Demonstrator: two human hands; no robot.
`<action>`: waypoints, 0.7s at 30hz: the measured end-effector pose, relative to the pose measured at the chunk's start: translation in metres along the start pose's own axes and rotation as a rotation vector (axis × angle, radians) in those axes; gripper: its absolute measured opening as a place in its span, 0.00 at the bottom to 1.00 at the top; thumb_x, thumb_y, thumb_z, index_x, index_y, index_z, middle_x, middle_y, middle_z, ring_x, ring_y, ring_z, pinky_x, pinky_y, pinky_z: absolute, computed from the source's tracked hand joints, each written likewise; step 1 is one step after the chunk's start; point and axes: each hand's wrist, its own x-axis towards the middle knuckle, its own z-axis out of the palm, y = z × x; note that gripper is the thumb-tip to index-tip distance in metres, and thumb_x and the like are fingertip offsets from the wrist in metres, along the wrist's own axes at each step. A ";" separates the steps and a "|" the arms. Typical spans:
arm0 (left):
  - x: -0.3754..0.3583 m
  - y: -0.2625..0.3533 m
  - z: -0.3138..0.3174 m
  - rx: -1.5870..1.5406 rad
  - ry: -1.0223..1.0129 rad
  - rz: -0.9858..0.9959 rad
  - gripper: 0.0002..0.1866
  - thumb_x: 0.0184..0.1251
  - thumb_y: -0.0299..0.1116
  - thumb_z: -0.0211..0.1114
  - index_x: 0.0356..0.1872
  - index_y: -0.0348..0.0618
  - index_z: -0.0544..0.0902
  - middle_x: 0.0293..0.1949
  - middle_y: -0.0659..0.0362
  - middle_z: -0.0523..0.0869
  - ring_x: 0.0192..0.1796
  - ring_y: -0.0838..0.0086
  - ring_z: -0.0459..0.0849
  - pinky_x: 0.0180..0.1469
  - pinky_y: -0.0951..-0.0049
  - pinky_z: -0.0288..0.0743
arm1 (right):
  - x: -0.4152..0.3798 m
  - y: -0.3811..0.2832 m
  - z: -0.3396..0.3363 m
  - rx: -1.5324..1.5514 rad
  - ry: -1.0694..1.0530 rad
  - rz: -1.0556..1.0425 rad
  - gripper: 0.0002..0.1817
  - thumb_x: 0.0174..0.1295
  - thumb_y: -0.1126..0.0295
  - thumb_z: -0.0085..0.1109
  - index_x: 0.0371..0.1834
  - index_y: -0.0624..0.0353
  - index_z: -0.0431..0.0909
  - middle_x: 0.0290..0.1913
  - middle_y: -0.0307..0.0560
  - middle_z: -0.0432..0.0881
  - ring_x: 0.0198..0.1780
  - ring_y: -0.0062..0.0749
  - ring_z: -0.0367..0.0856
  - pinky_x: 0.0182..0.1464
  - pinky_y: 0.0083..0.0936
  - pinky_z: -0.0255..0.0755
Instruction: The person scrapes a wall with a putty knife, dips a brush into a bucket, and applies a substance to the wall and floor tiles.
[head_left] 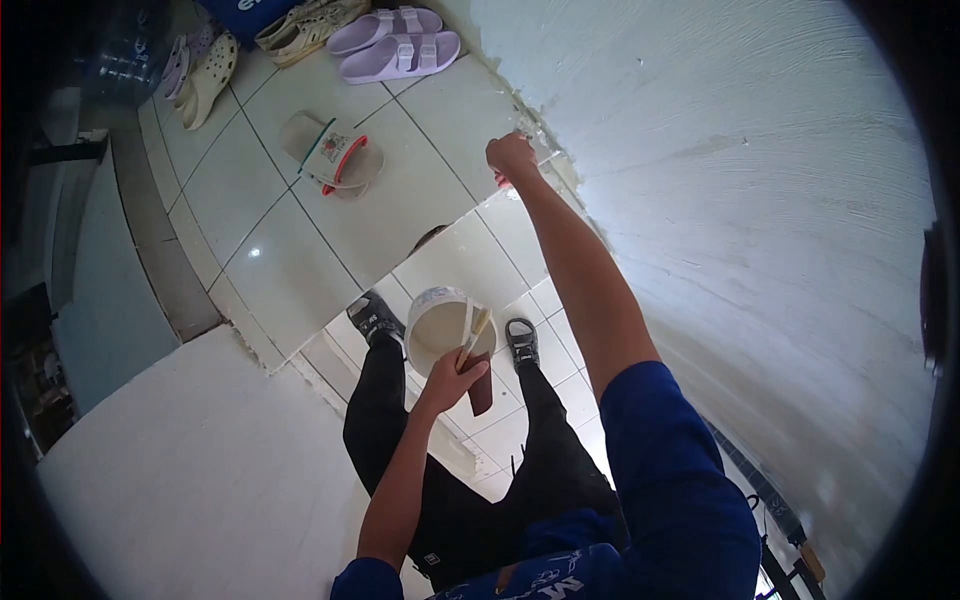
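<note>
My left hand (452, 383) is closed around a light-coloured brush (472, 335) and a flat brown tool (482, 388), over the right side of a white bucket (438, 295). The bucket stands between my feet and has pale material inside. Reaching far forward, my right hand (512, 158) is closed low beside the white wall (720, 200), near the edge of the tiled step. A little red shows under its fingers, but the thing held is too hidden to name.
On the tiled floor (300, 240) ahead lies a clear container with a red rim (345, 160). Lilac sandals (400, 57) and beige clogs (210, 82) are farther off. A low white wall (200, 440) is at the left. The step edge crosses in front of my feet.
</note>
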 end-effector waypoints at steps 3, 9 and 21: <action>0.001 0.003 -0.003 -0.039 -0.008 0.007 0.18 0.58 0.41 0.67 0.39 0.35 0.78 0.31 0.57 0.81 0.35 0.77 0.78 0.40 0.74 0.73 | 0.025 0.038 0.021 -0.153 0.152 -0.157 0.38 0.58 0.60 0.44 0.65 0.77 0.44 0.37 0.62 0.81 0.36 0.48 0.82 0.42 0.37 0.77; 0.003 -0.007 0.000 -0.004 -0.028 -0.004 0.18 0.59 0.41 0.66 0.40 0.34 0.78 0.32 0.57 0.82 0.36 0.76 0.79 0.41 0.74 0.73 | -0.004 0.039 0.008 -0.208 0.080 -0.214 0.39 0.57 0.59 0.44 0.67 0.73 0.44 0.46 0.68 0.78 0.50 0.56 0.78 0.53 0.42 0.71; 0.002 -0.010 0.000 -0.005 -0.043 -0.008 0.18 0.58 0.41 0.65 0.40 0.34 0.78 0.33 0.53 0.84 0.37 0.70 0.83 0.42 0.71 0.75 | -0.003 0.045 0.004 -0.122 0.043 -0.223 0.39 0.57 0.57 0.42 0.67 0.72 0.46 0.45 0.71 0.77 0.49 0.59 0.77 0.53 0.45 0.70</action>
